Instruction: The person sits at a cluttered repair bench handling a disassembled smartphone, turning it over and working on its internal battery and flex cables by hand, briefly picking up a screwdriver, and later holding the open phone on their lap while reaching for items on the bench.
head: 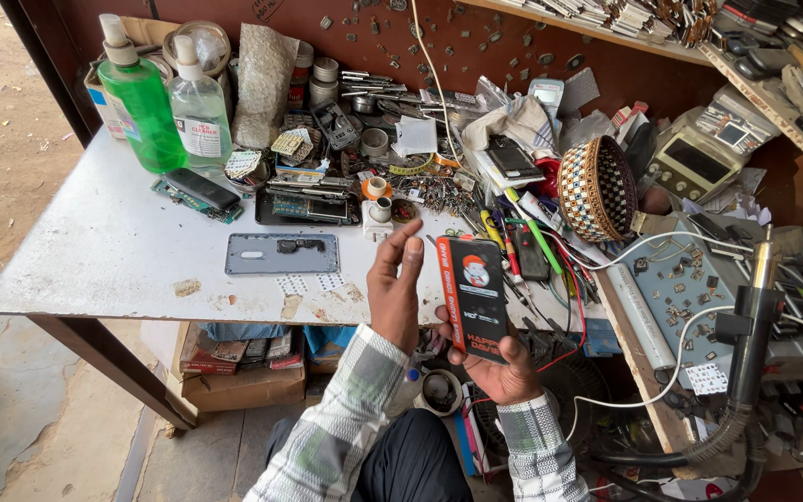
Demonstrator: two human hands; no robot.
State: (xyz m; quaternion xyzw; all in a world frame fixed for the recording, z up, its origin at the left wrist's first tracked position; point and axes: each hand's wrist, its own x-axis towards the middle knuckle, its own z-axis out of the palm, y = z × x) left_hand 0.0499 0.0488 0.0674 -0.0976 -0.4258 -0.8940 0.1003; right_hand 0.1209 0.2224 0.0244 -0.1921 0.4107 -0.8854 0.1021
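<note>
right hand (504, 372) holds a black packet (473, 296), left hand (394, 288) perhaps touching it.

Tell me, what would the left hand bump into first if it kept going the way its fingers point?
Probably the small white bottle on the table just beyond the left hand, though depth is hard to judge.

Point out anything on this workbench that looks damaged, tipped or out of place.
The woven basket lies on its side, mouth facing the camera, rather than upright. The white table has chipped, peeling paint along its front edge. Small screws and parts are scattered loose near the middle. The slim black and orange box in the right hand looks intact.
</note>
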